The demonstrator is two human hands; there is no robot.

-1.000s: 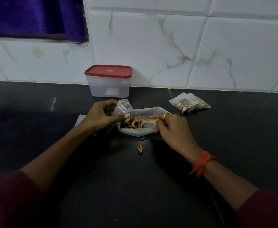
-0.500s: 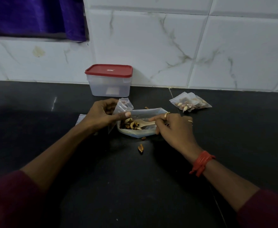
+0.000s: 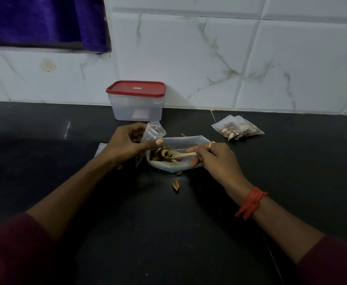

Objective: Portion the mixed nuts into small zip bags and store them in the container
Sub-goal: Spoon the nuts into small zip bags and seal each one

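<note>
Black stone counter point(image 3: 168, 233), head view.

- Large clear plastic bag point(image 3: 180, 140) lies open near the counter's middle, with mixed nuts point(image 3: 160, 154) heaped at its left end.
- Left hand point(image 3: 125, 144): fingers curled, pinching a small clear zip bag point(image 3: 155, 130) just above the large bag's left rim, thumb stretched along that rim.
- Right hand point(image 3: 215, 159): fingers curled round the handle of a pale wooden spoon point(image 3: 180, 155); bowl lies among the nuts.
- Translucent rectangular container point(image 3: 136, 112), red lid point(image 3: 136, 88) on, stands at the back edge.
- Filled small zip bags point(image 3: 237, 128) lie toward the back right.
- One loose nut piece point(image 3: 175, 185) lies in front of the large bag.
</note>
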